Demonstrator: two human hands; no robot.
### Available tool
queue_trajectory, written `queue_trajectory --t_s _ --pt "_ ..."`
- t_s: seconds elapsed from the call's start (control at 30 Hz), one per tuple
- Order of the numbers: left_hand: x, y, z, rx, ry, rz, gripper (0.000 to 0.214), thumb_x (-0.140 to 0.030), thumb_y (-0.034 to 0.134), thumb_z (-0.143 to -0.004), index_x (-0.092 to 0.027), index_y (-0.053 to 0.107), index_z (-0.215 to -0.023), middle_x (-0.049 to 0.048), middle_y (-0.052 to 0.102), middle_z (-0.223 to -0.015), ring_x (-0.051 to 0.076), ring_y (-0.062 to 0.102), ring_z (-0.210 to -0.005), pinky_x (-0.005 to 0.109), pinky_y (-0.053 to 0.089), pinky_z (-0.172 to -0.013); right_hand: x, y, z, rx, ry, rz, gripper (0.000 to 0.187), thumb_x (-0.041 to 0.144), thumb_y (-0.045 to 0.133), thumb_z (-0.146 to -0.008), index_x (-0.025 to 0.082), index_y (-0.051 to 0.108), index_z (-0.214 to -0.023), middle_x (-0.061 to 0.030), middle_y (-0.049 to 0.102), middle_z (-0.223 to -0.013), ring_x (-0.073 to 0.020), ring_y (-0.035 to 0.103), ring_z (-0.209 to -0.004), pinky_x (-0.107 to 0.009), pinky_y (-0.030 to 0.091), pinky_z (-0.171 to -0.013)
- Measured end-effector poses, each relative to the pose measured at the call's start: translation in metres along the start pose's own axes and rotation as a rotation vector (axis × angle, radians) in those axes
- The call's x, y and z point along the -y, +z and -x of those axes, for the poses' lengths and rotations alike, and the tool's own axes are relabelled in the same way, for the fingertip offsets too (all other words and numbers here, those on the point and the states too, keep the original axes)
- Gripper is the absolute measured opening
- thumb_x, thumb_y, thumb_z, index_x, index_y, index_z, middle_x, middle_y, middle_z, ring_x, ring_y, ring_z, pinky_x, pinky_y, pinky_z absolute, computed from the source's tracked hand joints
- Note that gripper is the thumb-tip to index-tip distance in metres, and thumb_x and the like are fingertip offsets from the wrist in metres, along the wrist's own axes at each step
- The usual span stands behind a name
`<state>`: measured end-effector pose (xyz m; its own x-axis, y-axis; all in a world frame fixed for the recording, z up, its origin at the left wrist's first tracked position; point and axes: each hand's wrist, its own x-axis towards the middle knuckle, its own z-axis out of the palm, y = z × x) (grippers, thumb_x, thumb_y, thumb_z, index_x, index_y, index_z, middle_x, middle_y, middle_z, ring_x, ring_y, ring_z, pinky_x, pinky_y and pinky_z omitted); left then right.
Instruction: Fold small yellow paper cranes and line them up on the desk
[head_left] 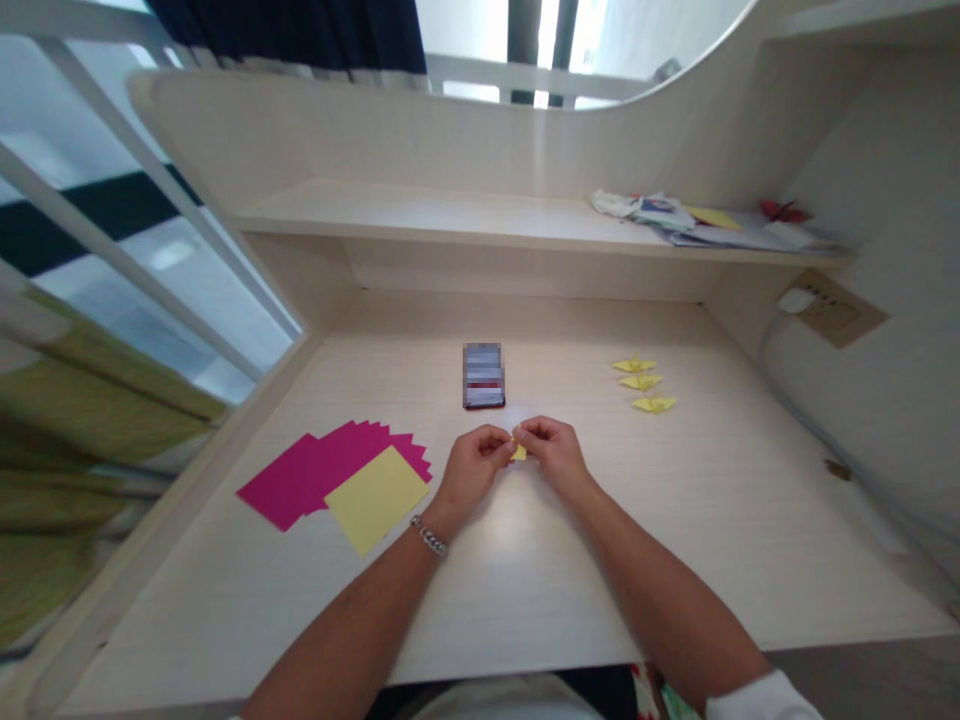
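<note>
A small folded piece of yellow paper is pinched between my two hands over the middle of the desk. My left hand, with a chain bracelet at its wrist, is closed on the paper's left side. From the right, my right hand grips the same paper between thumb and fingers. Most of its shape is hidden by the fingertips. Beyond the hands lies a phone with its screen up. Off to the right, three folded yellow paper cranes sit in a short column.
Left of my hands, magenta paper sheets are fanned out, with a yellow sheet over their near edge. A shelf spans the back, holding papers at its right. A cable runs from the wall socket.
</note>
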<state>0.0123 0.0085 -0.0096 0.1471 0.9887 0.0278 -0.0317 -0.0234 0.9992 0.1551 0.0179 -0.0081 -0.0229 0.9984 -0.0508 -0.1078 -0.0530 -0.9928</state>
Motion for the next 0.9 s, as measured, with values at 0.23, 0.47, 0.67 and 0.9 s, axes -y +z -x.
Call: queue_trajectory --t_s 0.23,0.47,0.67,0.9 --pt "0.002 -0.001 -0.002 -0.051 -0.054 0.013 0.016 -0.028 0.073 -0.068 -0.014 0.065 -0.071 0.0016 0.065 -0.065 0.013 0.061 -0.056 0.026 0.051 -0.057 0.002 0.002 -0.002 -0.02 0.032 -0.041 0.027 0.043 0.073 -0.063 0.017 0.066 -0.07 0.0003 0.062 -0.062 -0.0127 0.054 -0.057 -0.026 0.045 -0.056" --pt "0.001 -0.002 -0.004 -0.131 -0.078 0.088 0.02 -0.029 0.074 -0.067 -0.014 0.065 -0.075 0.002 0.067 -0.065 0.014 0.063 -0.057 0.026 0.053 -0.057 -0.004 0.001 0.001 0.012 0.044 -0.089 0.027 0.034 0.078 -0.057 0.017 0.064 -0.072 -0.0007 0.065 -0.066 -0.0134 0.059 -0.057 -0.03 0.05 -0.061" --pt "-0.002 -0.001 -0.003 -0.127 -0.081 0.168 0.023 -0.031 0.075 -0.066 -0.014 0.064 -0.078 0.0017 0.067 -0.068 0.013 0.063 -0.059 0.027 0.054 -0.061 0.003 0.004 0.007 0.004 -0.014 -0.13 0.026 0.032 0.076 -0.061 0.019 0.064 -0.08 -0.0001 0.065 -0.067 -0.0146 0.061 -0.06 -0.032 0.051 -0.063" --pt "-0.001 -0.001 -0.002 -0.08 -0.108 0.287 0.024 -0.028 0.075 -0.067 -0.015 0.063 -0.084 0.0008 0.067 -0.073 0.011 0.062 -0.06 0.024 0.053 -0.061 0.003 0.001 0.012 -0.011 -0.048 -0.07 0.024 0.034 0.073 -0.066 0.018 0.066 -0.083 -0.0032 0.067 -0.072 -0.0158 0.061 -0.061 -0.032 0.05 -0.062"
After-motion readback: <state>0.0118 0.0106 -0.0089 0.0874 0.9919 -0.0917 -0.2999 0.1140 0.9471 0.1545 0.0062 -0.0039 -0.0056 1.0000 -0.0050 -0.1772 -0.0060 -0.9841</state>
